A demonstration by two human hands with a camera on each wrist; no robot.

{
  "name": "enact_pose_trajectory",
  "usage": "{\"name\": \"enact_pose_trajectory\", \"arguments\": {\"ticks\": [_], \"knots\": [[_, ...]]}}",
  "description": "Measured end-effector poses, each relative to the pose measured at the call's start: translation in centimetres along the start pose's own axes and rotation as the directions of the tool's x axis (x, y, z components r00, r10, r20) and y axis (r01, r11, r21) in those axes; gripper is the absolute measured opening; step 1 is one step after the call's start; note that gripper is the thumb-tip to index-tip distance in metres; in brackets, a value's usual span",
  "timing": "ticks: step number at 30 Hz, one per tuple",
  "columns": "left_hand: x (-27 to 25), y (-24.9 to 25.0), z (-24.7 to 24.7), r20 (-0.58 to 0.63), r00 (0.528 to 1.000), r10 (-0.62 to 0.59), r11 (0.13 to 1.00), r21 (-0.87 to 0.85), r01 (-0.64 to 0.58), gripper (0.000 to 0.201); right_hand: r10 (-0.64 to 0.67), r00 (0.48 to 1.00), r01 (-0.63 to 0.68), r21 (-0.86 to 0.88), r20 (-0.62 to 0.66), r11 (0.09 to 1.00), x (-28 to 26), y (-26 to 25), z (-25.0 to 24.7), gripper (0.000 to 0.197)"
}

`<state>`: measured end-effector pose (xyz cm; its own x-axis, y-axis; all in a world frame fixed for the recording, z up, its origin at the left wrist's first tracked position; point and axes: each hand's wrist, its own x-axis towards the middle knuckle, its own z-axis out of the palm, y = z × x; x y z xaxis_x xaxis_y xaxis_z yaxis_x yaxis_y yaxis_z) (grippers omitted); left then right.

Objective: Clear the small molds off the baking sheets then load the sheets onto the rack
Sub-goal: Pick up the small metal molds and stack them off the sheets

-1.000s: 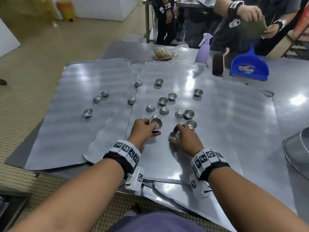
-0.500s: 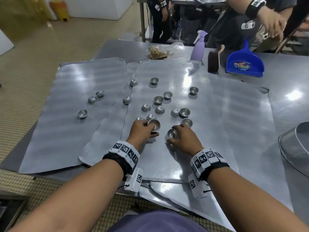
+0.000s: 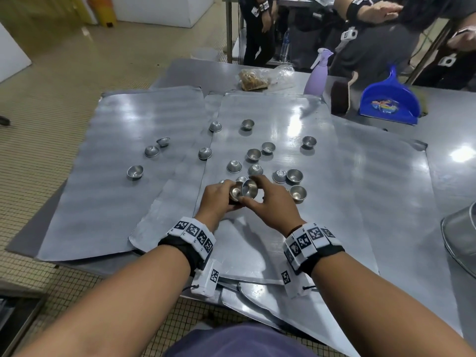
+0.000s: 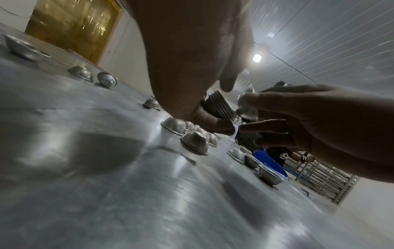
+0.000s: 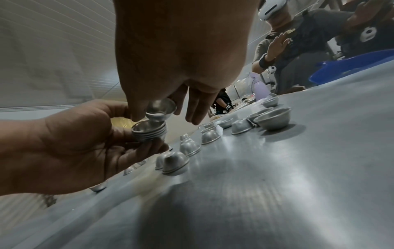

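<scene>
Gripping a nested stack of molds (image 5: 149, 132) in your left hand (image 3: 216, 199), you are pinching one mold (image 3: 249, 188) in your right hand (image 3: 270, 202) directly above it; loose molds (image 3: 297, 194) are lying on the baking sheets (image 3: 360, 202).

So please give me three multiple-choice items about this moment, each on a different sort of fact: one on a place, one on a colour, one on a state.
1. Where is the dustpan?
A. at the table's far right
B. on the floor
C. on the left sheet

2. What colour is the spray bottle?
A. green
B. red
C. lilac

3. What is the left hand doing?
A. lying flat on a sheet
B. holding a stack of nested molds
C. hanging open over the floor

Key:
1 A, it lies on the table past the sheets, on the right side.
2 C, its body is pale purple in the head view.
3 B, the right wrist view shows fingers curled round the stack, while the right hand brings a single mold above it.
</scene>
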<state>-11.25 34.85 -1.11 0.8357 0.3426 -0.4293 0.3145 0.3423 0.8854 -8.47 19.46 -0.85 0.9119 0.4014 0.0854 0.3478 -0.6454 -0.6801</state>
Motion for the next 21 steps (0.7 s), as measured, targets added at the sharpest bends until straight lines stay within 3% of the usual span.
{"name": "enact_pose_trajectory", "arguments": {"ticks": [8, 11, 15, 21], "knots": [[0.0, 0.8, -1.5, 0.014, 0.999, 0.035, 0.998, 0.048, -0.036, 0.023, 0.001, 0.995, 0.004, -0.055, 0.096, 0.998, 1.1, -1.6, 1.5, 0.072], [0.6, 1.1, -2.8, -0.042, 0.999, 0.032, 0.999, 0.025, -0.031, 0.016, 0.037, 0.996, -0.034, -0.032, 0.078, 0.999, 1.4, -1.3, 1.7, 0.059], [1.5, 0.9, -4.1, -0.112, 0.994, 0.013, 0.994, 0.107, -0.001, 0.010, 0.099, 0.991, -0.086, -0.138, 0.093, 0.987, 2.0, -0.2, 2.3, 0.046], [1.5, 0.8, -5.0, -0.094, 0.995, -0.016, 0.977, 0.211, 0.036, 0.023, 0.124, 0.966, -0.068, -0.239, 0.228, 0.969, 2.8, -0.4, 3.7, 0.042]]}}
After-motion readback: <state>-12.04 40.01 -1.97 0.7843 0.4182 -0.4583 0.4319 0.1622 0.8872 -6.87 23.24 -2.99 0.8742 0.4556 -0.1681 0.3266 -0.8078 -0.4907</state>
